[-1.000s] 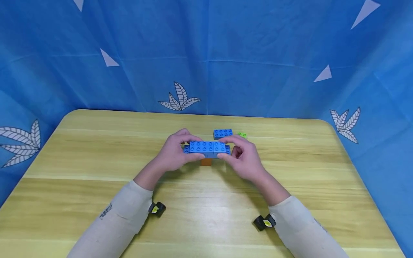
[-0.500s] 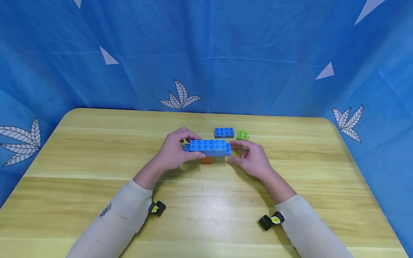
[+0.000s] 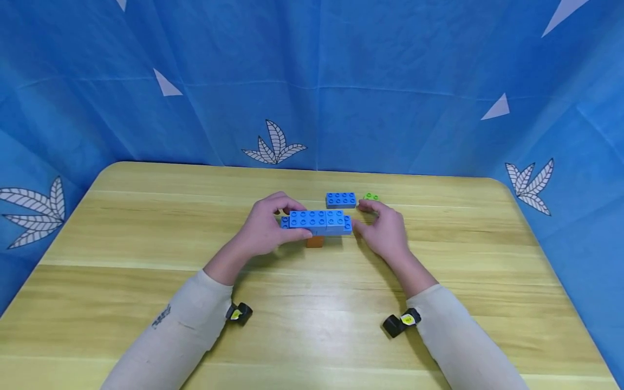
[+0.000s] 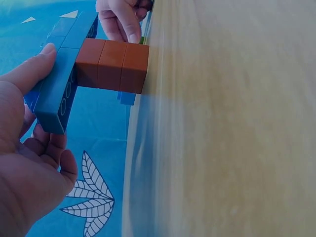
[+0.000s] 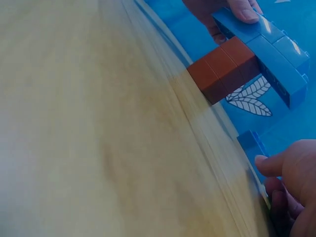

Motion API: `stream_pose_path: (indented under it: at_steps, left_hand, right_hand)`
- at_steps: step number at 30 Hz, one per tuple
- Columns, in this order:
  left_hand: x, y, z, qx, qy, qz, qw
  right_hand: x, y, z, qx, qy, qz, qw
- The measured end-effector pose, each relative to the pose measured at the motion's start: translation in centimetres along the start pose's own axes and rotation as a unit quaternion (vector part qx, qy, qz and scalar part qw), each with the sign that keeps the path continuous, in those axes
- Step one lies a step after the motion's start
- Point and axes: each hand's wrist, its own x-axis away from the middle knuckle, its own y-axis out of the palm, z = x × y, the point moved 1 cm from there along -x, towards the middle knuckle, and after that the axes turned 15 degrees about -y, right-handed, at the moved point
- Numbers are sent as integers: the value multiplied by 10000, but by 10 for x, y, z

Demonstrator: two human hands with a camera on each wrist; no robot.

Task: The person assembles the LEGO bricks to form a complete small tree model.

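Note:
A T-shaped build of toy building bricks stands on the table, its brown column (image 4: 111, 64) made of three stacked bricks. Across the top run two layers of blue bricks (image 3: 314, 219), the lower one jutting out at both ends. My left hand (image 3: 265, 227) grips the left part of this blue top between thumb and fingers. To the right, my right hand (image 3: 387, 230) reaches past the build with thumb and index finger apart. Its fingers are beside a small green brick (image 3: 371, 196), which they partly hide. A loose blue brick (image 3: 340, 200) lies just left of the green one.
The wooden table (image 3: 146, 227) has rounded far corners and backs onto a blue cloth (image 3: 390, 54) printed with leaves and triangles. A black wrist camera (image 3: 240, 313) sits on the left sleeve, another black camera (image 3: 401, 323) on the right sleeve.
My right hand has let go of the right end of the blue top and moved right and away toward the green brick. My left hand keeps its hold on the build.

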Motion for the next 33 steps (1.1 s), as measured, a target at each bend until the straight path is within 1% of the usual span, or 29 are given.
stream_pose_path:
  at_steps: [4,7,9,13,17,20,25,28,31,33]
  left_hand:
    - [0,-1,0,-13,-4,-6,10000]
    - [1,-1,0,-36,6,3,10000]
    - [1,-1,-1,-58,8,20,10000]
    - [1,1,-2,-30,-63,7,10000]
    - [2,2,-2,30,-199,-17,9998]
    - [2,3,-3,34,-245,-4,9997]
    - [2,3,-2,11,-283,16,9996]
    - [2,3,-2,21,-253,18,9997]
    - [2,3,-2,35,-220,8,9998]
    - [1,3,-2,34,-220,0,9998]
  right_hand:
    - [-4,4,1,-115,37,220,9997]
    - [-8,8,1,-241,96,256,9993]
    - [-11,11,0,-228,104,197,9995]
    - [-17,13,-2,-21,58,57,10000]
    - [-21,15,-3,170,-139,7,9998]
    - [-22,15,-3,252,-242,-52,9994]
    - [-23,17,-1,347,-180,-334,9987]
    - [-24,18,0,373,-197,-365,9984]
    - [-25,17,2,191,-136,-297,9993]
    - [-25,15,3,-155,18,-218,9996]
